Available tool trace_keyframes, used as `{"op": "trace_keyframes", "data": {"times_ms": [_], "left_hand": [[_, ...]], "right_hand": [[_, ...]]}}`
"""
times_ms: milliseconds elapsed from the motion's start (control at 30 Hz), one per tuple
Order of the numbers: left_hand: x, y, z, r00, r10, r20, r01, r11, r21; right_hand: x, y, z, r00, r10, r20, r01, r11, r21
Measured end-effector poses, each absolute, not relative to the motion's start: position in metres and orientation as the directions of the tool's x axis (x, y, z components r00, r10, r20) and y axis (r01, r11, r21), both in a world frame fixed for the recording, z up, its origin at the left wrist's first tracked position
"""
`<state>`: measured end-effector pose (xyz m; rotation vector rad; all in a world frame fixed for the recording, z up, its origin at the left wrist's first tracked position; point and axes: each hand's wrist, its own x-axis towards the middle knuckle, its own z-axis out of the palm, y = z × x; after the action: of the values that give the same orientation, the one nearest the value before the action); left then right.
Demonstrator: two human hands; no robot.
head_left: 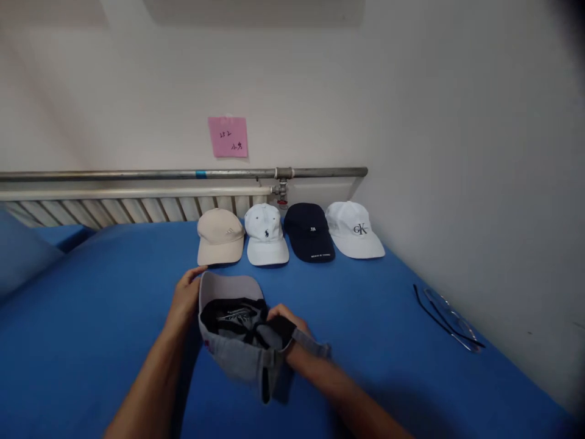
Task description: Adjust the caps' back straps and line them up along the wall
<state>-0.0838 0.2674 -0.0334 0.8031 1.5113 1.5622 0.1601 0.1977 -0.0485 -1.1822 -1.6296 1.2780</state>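
Note:
Between my hands a grey baseball cap (237, 360) is held above the blue sheet, its dark inside facing me and its brim pointing away. My left hand (186, 299) grips the cap's left side near the brim. My right hand (292, 326) is closed on the cap's right side by the back strap, with the fingers partly hidden by the cap. Just beyond it, a row of caps rests on the sheet: a beige cap (220, 236), a white cap with a small rider logo (267, 235), a dark navy cap (309, 233) and a white CK cap (355, 230).
Eyeglasses (450, 320) lie on the blue sheet (365, 317) at the right, near the wall. Behind the caps run metal pipes (137, 175) with a valve (282, 195) and a radiator (137, 210). A pink note (228, 137) is stuck on the wall.

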Motion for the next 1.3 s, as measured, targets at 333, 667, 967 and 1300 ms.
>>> {"op": "trace_keyframes", "data": {"times_ms": [333, 667, 967, 1300], "left_hand": [[-0.060, 0.200, 0.025, 0.225, 0.960, 0.168, 0.373, -0.244, 0.895], [-0.053, 0.190, 0.036, 0.623, 0.736, -0.265, 0.442, -0.051, 0.896], [-0.097, 0.201, 0.023, 0.635, 0.734, -0.240, 0.159, 0.181, 0.971], [-0.085, 0.204, 0.006, 0.547, 0.799, -0.250, 0.052, 0.266, 0.963]], "right_hand": [[0.154, 0.202, -0.057, -0.280, 0.958, 0.057, 0.337, 0.153, -0.929], [0.173, 0.197, -0.038, -0.422, 0.863, 0.278, 0.247, 0.405, -0.881], [0.188, 0.188, -0.009, -0.680, 0.663, 0.313, 0.103, 0.509, -0.855], [0.177, 0.182, 0.008, -0.645, 0.758, -0.102, 0.197, 0.036, -0.980]]}}
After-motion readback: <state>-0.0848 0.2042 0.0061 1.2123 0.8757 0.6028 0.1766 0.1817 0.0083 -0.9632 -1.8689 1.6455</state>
